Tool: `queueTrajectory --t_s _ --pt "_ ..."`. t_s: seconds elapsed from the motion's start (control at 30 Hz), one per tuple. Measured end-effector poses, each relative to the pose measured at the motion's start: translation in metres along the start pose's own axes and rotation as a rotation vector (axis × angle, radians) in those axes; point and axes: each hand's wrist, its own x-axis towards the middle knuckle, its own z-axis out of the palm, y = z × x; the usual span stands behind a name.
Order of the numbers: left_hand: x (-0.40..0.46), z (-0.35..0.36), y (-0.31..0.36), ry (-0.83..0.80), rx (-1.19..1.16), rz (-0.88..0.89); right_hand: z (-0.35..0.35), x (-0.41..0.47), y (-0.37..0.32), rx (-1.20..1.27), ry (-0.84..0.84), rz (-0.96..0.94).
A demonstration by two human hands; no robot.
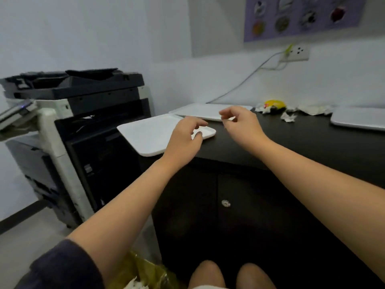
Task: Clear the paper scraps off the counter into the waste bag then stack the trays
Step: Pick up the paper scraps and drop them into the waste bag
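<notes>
My left hand (184, 136) and right hand (239, 122), loosely curled and empty, hover over the near tray (154, 134). Scraps (288, 117) remain upper right; stacking now would trap them.

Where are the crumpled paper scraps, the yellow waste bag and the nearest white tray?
crumpled white paper scraps (288, 117): head view, loose scrap's middle.
yellow plastic waste bag (145, 270): head view, crinkled side.
nearest white rectangular tray (150, 134): head view, bare floor.
</notes>
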Motion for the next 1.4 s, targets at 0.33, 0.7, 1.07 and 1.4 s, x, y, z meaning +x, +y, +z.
queueTrajectory --t_s 0.33,0.7,1.07,1.4 --pt "0.077 0.130 -0.002 -0.264 -0.052 -0.028 -0.107 0.017 0.103 -0.207 0.144 0.268" --pt "0.153 0.244 -0.027 -0.347 -0.018 -0.047 -0.120 0.070 0.196 -0.390 0.157 0.373" --pt "0.235 0.325 -0.073 -0.308 0.142 -0.020 -0.098 0.159 0.266 -0.470 0.065 0.280" --pt "0.285 0.371 -0.102 -0.385 0.164 -0.093 -0.087 0.210 0.301 -0.605 -0.029 0.307"
